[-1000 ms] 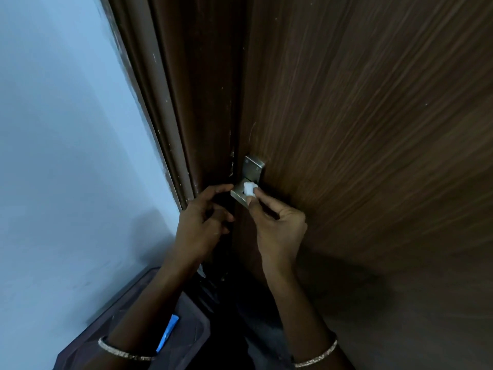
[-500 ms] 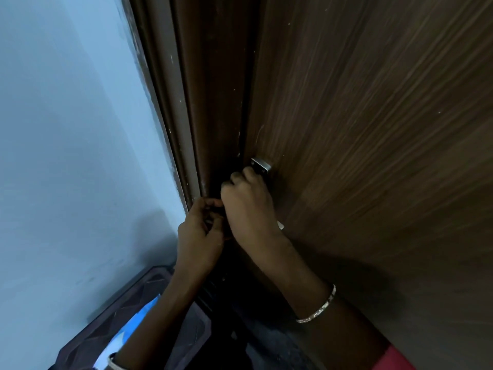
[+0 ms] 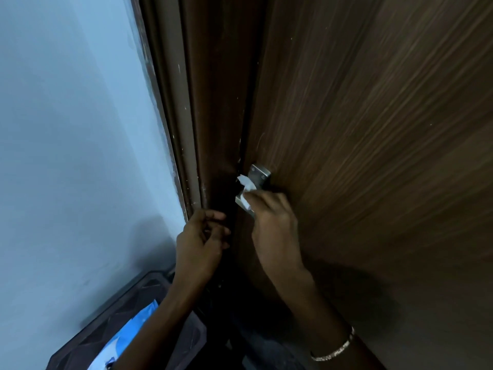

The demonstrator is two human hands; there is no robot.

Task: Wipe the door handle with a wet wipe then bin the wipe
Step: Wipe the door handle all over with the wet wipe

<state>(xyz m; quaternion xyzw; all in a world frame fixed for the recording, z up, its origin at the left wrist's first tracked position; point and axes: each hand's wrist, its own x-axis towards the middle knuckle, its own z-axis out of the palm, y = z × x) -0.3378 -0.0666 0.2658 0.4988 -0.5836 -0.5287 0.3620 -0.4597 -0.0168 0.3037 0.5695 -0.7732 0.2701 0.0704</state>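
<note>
Against the brown door, the right hand pinches the wipe onto the handle to scrub it, while the left hand curls loosely at the door's edge, seemingly steadying it

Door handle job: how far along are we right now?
Done: a wet wipe is out and in the right hand. In hand: that hand presses it on the metal door handle; the left hand waits by the door edge. Left: finishing the wipe and binning it; no bin clearly identifiable.
</note>
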